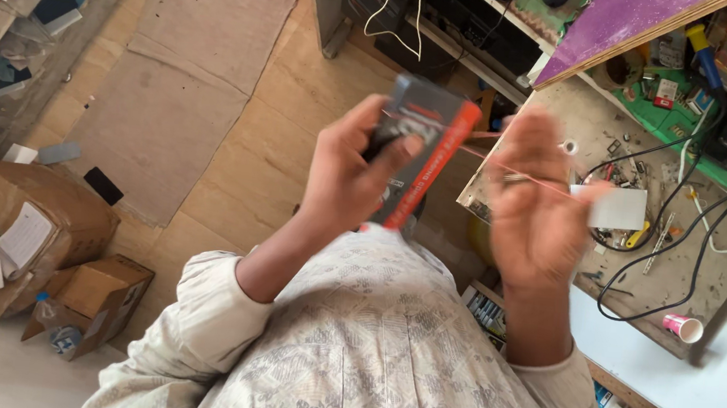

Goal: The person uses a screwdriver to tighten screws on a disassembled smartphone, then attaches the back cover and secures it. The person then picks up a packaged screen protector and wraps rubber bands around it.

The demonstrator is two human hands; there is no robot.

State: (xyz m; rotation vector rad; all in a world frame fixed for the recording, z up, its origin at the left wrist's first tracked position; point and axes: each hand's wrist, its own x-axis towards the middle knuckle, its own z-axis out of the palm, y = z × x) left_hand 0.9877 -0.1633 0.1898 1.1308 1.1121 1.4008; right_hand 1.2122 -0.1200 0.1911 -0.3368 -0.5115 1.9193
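Left hand (348, 175) grip tight around a small black and orange packet (419, 147), right hand (533, 204) blurry beside it, grip too blurred to tell, above the messy worktop (644, 278).

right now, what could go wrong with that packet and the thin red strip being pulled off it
The thin red strip is stretched taut from the grey and orange packet to the right hand; it may snap. The left hand grips the packet only by fingers and thumb above the floor, so a hard tug could drop it. Both hands are blurred, so the grip is unclear.
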